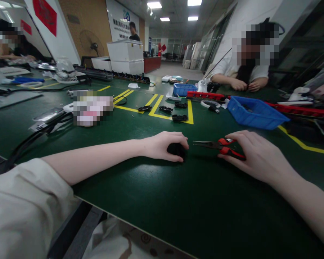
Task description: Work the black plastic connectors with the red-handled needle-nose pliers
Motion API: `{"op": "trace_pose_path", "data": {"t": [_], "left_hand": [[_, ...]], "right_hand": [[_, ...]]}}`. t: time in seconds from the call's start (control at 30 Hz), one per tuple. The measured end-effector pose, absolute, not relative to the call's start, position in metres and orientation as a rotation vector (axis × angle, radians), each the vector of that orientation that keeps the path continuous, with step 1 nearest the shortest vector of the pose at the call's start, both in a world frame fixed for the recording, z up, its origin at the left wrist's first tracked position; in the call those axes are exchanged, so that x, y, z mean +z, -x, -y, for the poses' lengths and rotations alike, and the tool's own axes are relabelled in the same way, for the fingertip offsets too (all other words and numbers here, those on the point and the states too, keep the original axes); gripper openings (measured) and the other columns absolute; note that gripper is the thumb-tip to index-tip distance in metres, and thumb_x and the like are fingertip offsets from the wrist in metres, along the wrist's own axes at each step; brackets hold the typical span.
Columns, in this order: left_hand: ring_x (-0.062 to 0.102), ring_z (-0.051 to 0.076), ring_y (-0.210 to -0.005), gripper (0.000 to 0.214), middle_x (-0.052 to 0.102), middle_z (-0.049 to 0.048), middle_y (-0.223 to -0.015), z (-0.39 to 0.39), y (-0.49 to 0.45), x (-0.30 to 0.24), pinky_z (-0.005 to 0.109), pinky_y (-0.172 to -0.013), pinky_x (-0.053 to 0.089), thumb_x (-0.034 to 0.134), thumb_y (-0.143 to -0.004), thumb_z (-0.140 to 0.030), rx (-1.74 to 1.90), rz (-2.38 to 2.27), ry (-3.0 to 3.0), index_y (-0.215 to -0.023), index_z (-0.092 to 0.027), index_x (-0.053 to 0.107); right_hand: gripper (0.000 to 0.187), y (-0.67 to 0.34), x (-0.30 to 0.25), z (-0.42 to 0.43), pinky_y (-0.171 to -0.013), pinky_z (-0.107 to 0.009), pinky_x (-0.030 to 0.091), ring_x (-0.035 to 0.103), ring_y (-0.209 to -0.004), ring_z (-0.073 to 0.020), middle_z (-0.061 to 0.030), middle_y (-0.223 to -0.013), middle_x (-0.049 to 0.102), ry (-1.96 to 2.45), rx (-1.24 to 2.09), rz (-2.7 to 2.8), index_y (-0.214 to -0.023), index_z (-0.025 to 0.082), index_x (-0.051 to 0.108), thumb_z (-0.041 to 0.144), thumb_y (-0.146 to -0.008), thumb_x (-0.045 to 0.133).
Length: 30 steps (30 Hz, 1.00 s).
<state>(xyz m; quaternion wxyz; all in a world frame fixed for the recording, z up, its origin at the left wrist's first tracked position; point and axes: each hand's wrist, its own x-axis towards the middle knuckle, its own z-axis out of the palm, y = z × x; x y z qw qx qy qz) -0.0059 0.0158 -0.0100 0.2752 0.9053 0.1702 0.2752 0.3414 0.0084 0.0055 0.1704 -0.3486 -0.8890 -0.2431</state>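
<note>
My left hand [164, 145] rests near the middle of the green table, fingers and thumb curled round a small black part [177, 149]; most of that part is in shadow, and its shape is hard to make out. My right hand [255, 153] grips needle-nose pliers [218, 144] by their red and black handles. The pliers' thin jaws point left, their tips a short way from my left fingertips and apart from the black part. Beyond my hands, several small black parts [180, 117] lie in and around a yellow-taped square.
A blue bin [255, 113] stands at right, with a smaller blue tray [185, 89] farther back. Red strips [205, 95] lie near them. A phone-like pink object [93, 110] and black cables [40, 133] are at left. A person [243, 77] sits across the table.
</note>
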Motion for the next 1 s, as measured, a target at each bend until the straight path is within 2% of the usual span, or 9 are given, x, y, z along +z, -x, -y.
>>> {"op": "trace_pose_path", "data": {"t": [0.2, 0.37, 0.5, 0.67, 0.8, 0.93, 1.0], "left_hand": [[0.068, 0.028, -0.124, 0.04, 0.071, 0.0177, -0.126, -0.017, 0.005, -0.011, 0.048, -0.112, 0.053, 0.082, -0.087, -0.029, 0.738, -0.408, -2.437, -0.121, -0.012, 0.07], [0.07, 0.025, -0.118, 0.041, 0.073, 0.0123, -0.124, -0.017, 0.004, -0.009, 0.047, -0.108, 0.055, 0.085, -0.083, -0.031, 0.713, -0.518, -2.317, -0.118, -0.017, 0.068], [0.071, 0.025, -0.118, 0.044, 0.073, 0.0107, -0.122, -0.018, 0.004, -0.009, 0.049, -0.11, 0.054, 0.087, -0.08, -0.031, 0.714, -0.541, -2.216, -0.116, -0.018, 0.066], [0.071, 0.026, -0.117, 0.044, 0.074, 0.0103, -0.12, -0.018, 0.003, -0.009, 0.049, -0.108, 0.054, 0.088, -0.079, -0.032, 0.709, -0.555, -2.227, -0.115, -0.018, 0.066], [0.07, 0.025, -0.122, 0.053, 0.074, 0.0119, -0.125, -0.018, 0.003, -0.01, 0.047, -0.111, 0.052, 0.086, -0.082, -0.031, 0.708, -0.539, -2.253, -0.128, -0.017, 0.062], [0.068, 0.025, -0.125, 0.063, 0.073, 0.0129, -0.128, -0.017, 0.003, -0.009, 0.046, -0.114, 0.05, 0.084, -0.084, -0.03, 0.699, -0.539, -2.28, -0.139, -0.016, 0.057], [0.068, 0.026, -0.126, 0.063, 0.073, 0.0131, -0.129, -0.016, 0.003, -0.008, 0.046, -0.113, 0.051, 0.084, -0.084, -0.03, 0.693, -0.552, -2.296, -0.14, -0.016, 0.057]], "right_hand": [[0.046, -0.34, 0.005, -0.008, -0.082, -0.051, 0.057, 0.068, -0.102, -0.0374, -0.0208, -0.113, 0.068, 0.946, -0.702, 2.521, -0.125, 0.018, 0.053, 0.057, -0.1, 0.054], [0.045, -0.333, 0.001, -0.006, -0.096, -0.061, 0.056, 0.065, -0.114, -0.0369, -0.0174, -0.123, 0.063, 0.919, -0.55, 2.511, -0.141, 0.025, 0.045, 0.048, -0.102, 0.051], [0.045, -0.328, 0.001, -0.003, -0.101, -0.064, 0.054, 0.066, -0.113, -0.0379, -0.018, -0.121, 0.063, 0.874, -0.562, 2.578, -0.137, 0.023, 0.051, 0.052, -0.101, 0.049], [0.044, -0.327, 0.005, -0.001, -0.083, -0.055, 0.057, 0.067, -0.104, -0.0384, -0.019, -0.117, 0.067, 0.881, -0.575, 2.598, -0.129, 0.023, 0.059, 0.054, -0.098, 0.054], [0.038, -0.327, 0.007, 0.001, -0.078, -0.048, 0.054, 0.066, -0.096, -0.0353, -0.0182, -0.111, 0.068, 0.929, -0.626, 2.517, -0.119, 0.02, 0.065, 0.05, -0.095, 0.061], [0.025, -0.331, 0.009, 0.003, -0.07, -0.041, 0.051, 0.065, -0.085, -0.0293, -0.0126, -0.098, 0.068, 1.028, -0.699, 2.433, -0.106, 0.023, 0.065, 0.046, -0.096, 0.061], [0.03, -0.333, 0.011, 0.004, -0.063, -0.037, 0.048, 0.065, -0.078, -0.0257, -0.0095, -0.091, 0.067, 1.066, -0.693, 2.408, -0.103, 0.022, 0.064, 0.051, -0.097, 0.061]]}}
